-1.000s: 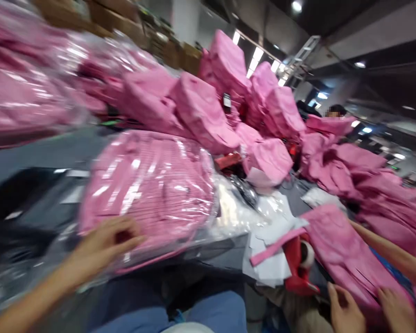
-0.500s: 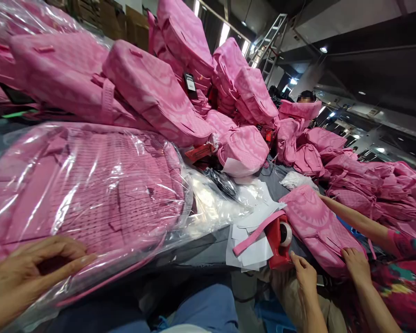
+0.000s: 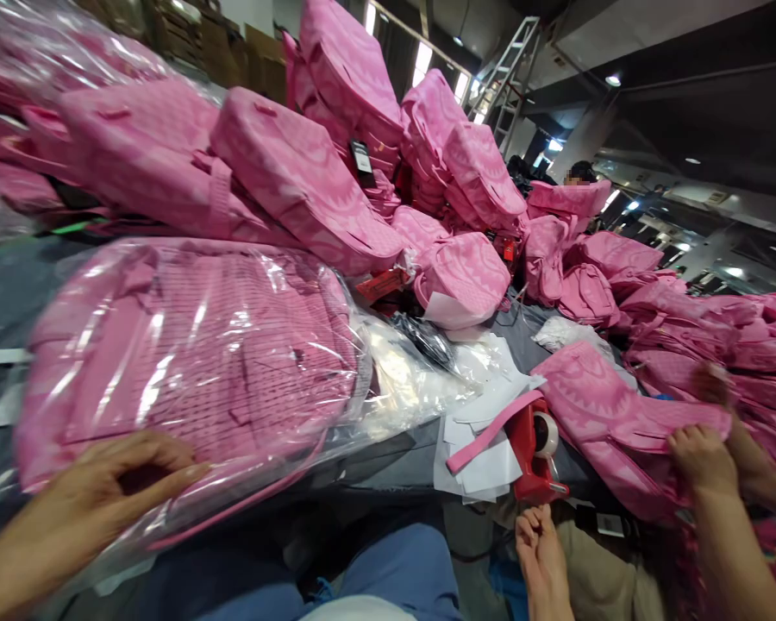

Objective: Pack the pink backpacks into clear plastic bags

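A pink backpack point(image 3: 265, 345) lies inside a clear plastic bag point(image 3: 161, 379) on the table in front of me. My left hand point(image 3: 116, 492) is at the bag's near edge, thumb and fingertips closed on the plastic. Just below the red tape dispenser point(image 3: 531, 453), my right hand point(image 3: 543, 552) has its fingertips pressed together. What they pinch, if anything, is too small to make out. A roll of tape point(image 3: 546, 434) sits in the dispenser, and a pink strap point(image 3: 491, 431) lies against it, over white paper sheets point(image 3: 472, 470).
Pink backpacks point(image 3: 310, 190) are piled along the back. Clear plastic bags point(image 3: 407, 371) lie beyond the papers. At right, a co-worker's hands point(image 3: 704, 461) handle another pink bag point(image 3: 588, 388). Another person point(image 3: 580, 175) is farther off. A metal ladder point(image 3: 510, 69) stands behind.
My right hand has moved down and slightly left, away from the dispenser's end. The co-worker's hands have shifted right along their bag. The view has shifted slightly; my left hand stays at the plastic.
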`<state>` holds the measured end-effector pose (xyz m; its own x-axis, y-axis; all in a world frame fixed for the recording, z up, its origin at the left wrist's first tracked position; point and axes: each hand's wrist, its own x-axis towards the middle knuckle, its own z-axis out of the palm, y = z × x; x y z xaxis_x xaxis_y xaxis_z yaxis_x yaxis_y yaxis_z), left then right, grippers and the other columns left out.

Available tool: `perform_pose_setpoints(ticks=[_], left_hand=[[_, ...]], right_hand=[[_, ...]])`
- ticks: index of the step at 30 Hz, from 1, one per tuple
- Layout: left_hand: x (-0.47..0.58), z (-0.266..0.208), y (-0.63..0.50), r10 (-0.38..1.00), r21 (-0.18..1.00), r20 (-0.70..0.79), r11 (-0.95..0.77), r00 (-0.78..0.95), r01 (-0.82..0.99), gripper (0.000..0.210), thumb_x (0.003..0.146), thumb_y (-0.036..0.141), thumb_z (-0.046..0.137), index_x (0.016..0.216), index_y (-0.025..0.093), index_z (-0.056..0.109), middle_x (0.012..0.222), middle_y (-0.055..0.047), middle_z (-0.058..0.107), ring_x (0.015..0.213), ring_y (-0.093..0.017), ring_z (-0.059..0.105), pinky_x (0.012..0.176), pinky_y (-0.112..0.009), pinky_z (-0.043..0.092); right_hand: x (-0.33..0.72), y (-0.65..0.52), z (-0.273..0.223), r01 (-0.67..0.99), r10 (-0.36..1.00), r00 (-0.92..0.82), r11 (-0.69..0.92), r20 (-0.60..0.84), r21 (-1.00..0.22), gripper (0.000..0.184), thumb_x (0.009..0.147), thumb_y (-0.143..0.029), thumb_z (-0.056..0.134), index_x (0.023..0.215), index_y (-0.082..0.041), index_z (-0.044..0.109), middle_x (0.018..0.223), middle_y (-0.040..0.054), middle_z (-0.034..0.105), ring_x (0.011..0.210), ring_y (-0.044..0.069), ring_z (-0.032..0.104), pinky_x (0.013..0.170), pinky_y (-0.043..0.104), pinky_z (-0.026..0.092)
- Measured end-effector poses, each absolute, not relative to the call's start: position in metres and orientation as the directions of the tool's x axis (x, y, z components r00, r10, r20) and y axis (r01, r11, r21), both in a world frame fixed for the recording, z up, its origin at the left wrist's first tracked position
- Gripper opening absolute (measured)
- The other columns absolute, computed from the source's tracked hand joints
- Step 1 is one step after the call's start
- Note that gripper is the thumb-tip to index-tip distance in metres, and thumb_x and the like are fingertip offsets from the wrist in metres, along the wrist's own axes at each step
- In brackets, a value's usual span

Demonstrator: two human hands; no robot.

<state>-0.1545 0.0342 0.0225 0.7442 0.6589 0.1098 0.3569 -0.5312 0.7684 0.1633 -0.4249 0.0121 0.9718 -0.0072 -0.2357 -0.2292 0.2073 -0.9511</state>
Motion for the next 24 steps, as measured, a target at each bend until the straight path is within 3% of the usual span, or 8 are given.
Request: perform_pose_setpoints(ticks=[3, 6, 8, 10, 12, 15, 20, 24], left_hand=[[-0.148, 0.055, 0.018, 0.692, 0.842, 0.031, -0.407, 0.721, 0.354, 0.052, 0.081, 0.071, 0.063, 0.074, 0.020, 0.068, 0.077, 0.003, 0.069, 0.078, -0.018, 0.061, 0.075, -0.026, 0.047], [-0.142, 0.069, 0.009, 0.713, 0.855, 0.089, -0.413, 0.696, 0.314, 0.038, 0.078, 0.055, 0.065, 0.067, 0.019, 0.064, 0.072, -0.001, 0.065, 0.076, -0.020, 0.057, 0.074, -0.029, 0.044], [-0.140, 0.070, 0.008, 0.723, 0.850, 0.110, -0.424, 0.682, 0.312, 0.029, 0.076, 0.046, 0.064, 0.064, 0.019, 0.062, 0.070, -0.001, 0.062, 0.076, -0.020, 0.055, 0.074, -0.030, 0.041], [-0.139, 0.068, 0.008, 0.749, 0.843, 0.108, -0.417, 0.653, 0.339, 0.024, 0.074, 0.039, 0.066, 0.062, 0.019, 0.059, 0.070, -0.001, 0.061, 0.078, -0.020, 0.055, 0.077, -0.031, 0.039], [-0.139, 0.066, 0.007, 0.775, 0.840, 0.098, -0.400, 0.624, 0.366, 0.021, 0.073, 0.034, 0.068, 0.063, 0.019, 0.058, 0.072, 0.000, 0.061, 0.081, -0.020, 0.055, 0.079, -0.031, 0.038], [-0.138, 0.066, 0.005, 0.796, 0.845, 0.087, -0.378, 0.599, 0.379, 0.017, 0.071, 0.029, 0.072, 0.064, 0.019, 0.060, 0.074, 0.000, 0.062, 0.085, -0.020, 0.055, 0.081, -0.032, 0.038], [-0.136, 0.069, 0.002, 0.813, 0.851, 0.066, -0.348, 0.578, 0.392, 0.017, 0.069, 0.024, 0.075, 0.063, 0.018, 0.060, 0.073, 0.000, 0.061, 0.088, -0.022, 0.054, 0.085, -0.034, 0.035], [-0.136, 0.070, -0.001, 0.822, 0.848, 0.062, -0.343, 0.566, 0.405, 0.015, 0.068, 0.020, 0.075, 0.063, 0.018, 0.061, 0.076, 0.000, 0.063, 0.089, -0.022, 0.054, 0.084, -0.034, 0.034]], right_hand=[[0.139, -0.363, 0.000, -0.389, 0.343, 0.886, 0.182, -0.313, -0.903, 0.076, 0.042, -0.059, 0.096, 0.066, -0.023, 0.033, 0.061, -0.0109, 0.025, 0.050, 0.004, 0.019, 0.041, 0.013, 0.021], [0.110, -0.300, 0.014, -0.505, 0.726, 0.607, 0.038, -0.324, -0.862, 0.063, 0.070, -0.069, 0.082, 0.073, -0.024, 0.037, 0.061, -0.0112, 0.022, 0.049, 0.006, 0.009, 0.039, 0.016, 0.012], [0.099, -0.264, 0.042, -0.342, 0.868, 0.440, -0.073, -0.228, -0.937, 0.052, 0.085, -0.067, 0.070, 0.077, -0.024, 0.041, 0.061, -0.0104, 0.024, 0.050, 0.007, 0.012, 0.042, 0.019, 0.014], [0.099, -0.229, 0.080, 0.019, 0.964, 0.246, -0.106, -0.098, -0.994, 0.045, 0.090, -0.060, 0.067, 0.079, -0.022, 0.047, 0.063, -0.0081, 0.031, 0.055, 0.008, 0.024, 0.049, 0.021, 0.023], [0.106, -0.192, 0.117, 0.355, 0.999, 0.007, -0.032, -0.031, -0.934, 0.044, 0.093, -0.058, 0.063, 0.076, -0.020, 0.049, 0.068, -0.0054, 0.038, 0.062, 0.010, 0.032, 0.056, 0.024, 0.027], [0.118, -0.135, 0.151, 0.613, 0.972, -0.232, 0.111, -0.044, -0.782, 0.041, 0.097, -0.055, 0.056, 0.076, -0.020, 0.051, 0.068, -0.0051, 0.040, 0.062, 0.011, 0.034, 0.057, 0.025, 0.025], [0.121, -0.067, 0.151, 0.772, 0.884, -0.428, 0.249, -0.189, -0.584, 0.023, 0.096, -0.035, 0.061, 0.080, -0.020, 0.056, 0.069, -0.0059, 0.046, 0.065, 0.011, 0.038, 0.060, 0.025, 0.025], [0.102, -0.049, 0.132, 0.838, 0.875, -0.417, 0.264, -0.248, -0.478, 0.015, 0.084, -0.016, 0.073, 0.077, -0.019, 0.060, 0.067, -0.0064, 0.049, 0.064, 0.010, 0.038, 0.061, 0.027, 0.019]])
